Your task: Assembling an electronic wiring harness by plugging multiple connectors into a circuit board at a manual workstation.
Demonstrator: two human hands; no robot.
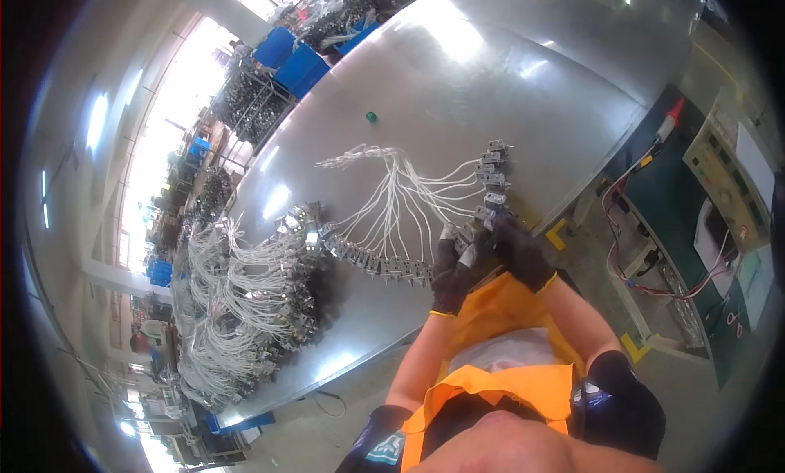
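Dark gloves with yellow cuffs cover both my hands at the table's near edge. My left hand (451,274) has its pale-tipped fingers closed on a small metal part (461,237) with a white wire. Right beside it, my right hand (522,250) is curled at the same row; its fingers hide what they grip. From my hands a curved row of similar metal parts (384,264) runs left, and a short row (494,177) goes up to the far side. Their white wires (396,179) fan together into a loose bundle on the table.
A big heap of wired metal parts (245,309) covers the left of the metal table (417,97). Farther back lies a small green object (371,116). To the right, a green-topped bench (666,174) bears a control box (719,166), cables and pink-handled scissors (735,324). Blue bins (301,71) stand beyond the table.
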